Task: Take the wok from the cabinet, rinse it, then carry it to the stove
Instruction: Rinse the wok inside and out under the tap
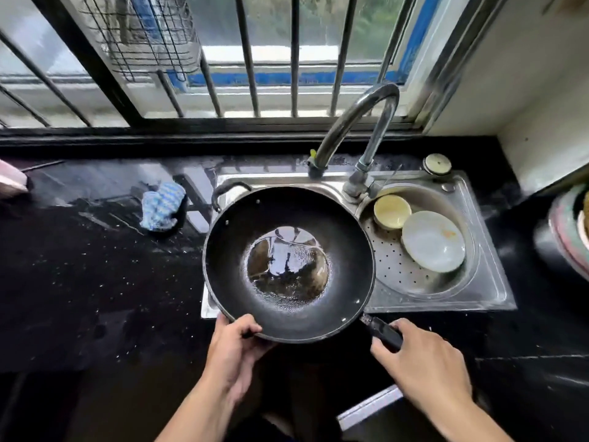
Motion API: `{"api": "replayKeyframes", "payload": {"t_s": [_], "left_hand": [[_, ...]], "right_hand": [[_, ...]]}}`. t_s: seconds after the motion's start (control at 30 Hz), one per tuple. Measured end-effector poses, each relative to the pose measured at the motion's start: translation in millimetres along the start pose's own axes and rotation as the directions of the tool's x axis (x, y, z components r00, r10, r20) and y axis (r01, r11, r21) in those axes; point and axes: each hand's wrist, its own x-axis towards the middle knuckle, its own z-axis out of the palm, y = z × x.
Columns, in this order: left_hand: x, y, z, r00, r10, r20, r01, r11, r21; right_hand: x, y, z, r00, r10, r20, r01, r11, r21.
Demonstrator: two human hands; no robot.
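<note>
1. Head view: faucet [357,129] arches over the steel sink [484,250]; right basin holds a yellow bowl [392,212] and white plate [433,240]. Blue cloth [162,205] lies on the wet black desk [79,266].
2. Wok [287,263] sits over the left basin, a water pool at its bottom.
3. Left hand [232,346] fingers clamp the near rim; right hand [420,365] fingers wrap the wok handle [384,331].

I'm looking down at a home kitchen: a steel sink [484,282] with a curved tap [357,122] set in a black counter [79,282], a bowl [392,212] and plate [433,240] in its basin, beneath a barred window [271,52].
</note>
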Motion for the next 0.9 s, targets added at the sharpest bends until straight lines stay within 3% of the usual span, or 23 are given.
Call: {"api": "replayKeyframes", "payload": {"t_s": [0.1,0.17,0.23,0.43,0.57,0.67,0.77,0.9], "left_hand": [[33,16,0,1.0,-0.017,0.026,0.017,1.0,-0.001],[54,22,1,0.999,-0.027,0.045,0.027,1.0,-0.002],[72,27,2,0.998,-0.048,0.048,0.048,0.999,-0.002],[107,32,12,0.996,-0.086,0.014,0.085,0.992,0.097],[125,35,16,0.992,-0.124,-0.033,0.127,0.976,0.179],[143,35,14,0.983,-0.17,-0.065,0.181,0.946,0.269],[152,35,12,0.98,-0.185,-0.076,0.199,0.941,0.273],[159,33,4,0.975,-0.199,-0.098,0.218,0.946,0.241]], "right_hand": [[27,-18,-6,0.99,-0.067,0.128,0.058,0.996,0.07],[54,-23,-19,0.944,-0.142,0.297,0.091,0.98,0.179],[90,-27,-32,0.909,-0.191,0.369,0.09,0.957,0.275],[224,-36,-43,0.981,0.049,0.188,-0.156,0.773,0.615],[292,-61,-50,0.963,0.203,0.178,-0.26,0.522,0.812],[326,-76,-50,0.944,0.285,0.168,-0.287,0.451,0.845],[345,-83,-45,0.911,0.386,0.143,-0.339,0.505,0.794],[362,-78,-42,0.907,0.422,0.002,-0.315,0.673,0.669]]}}
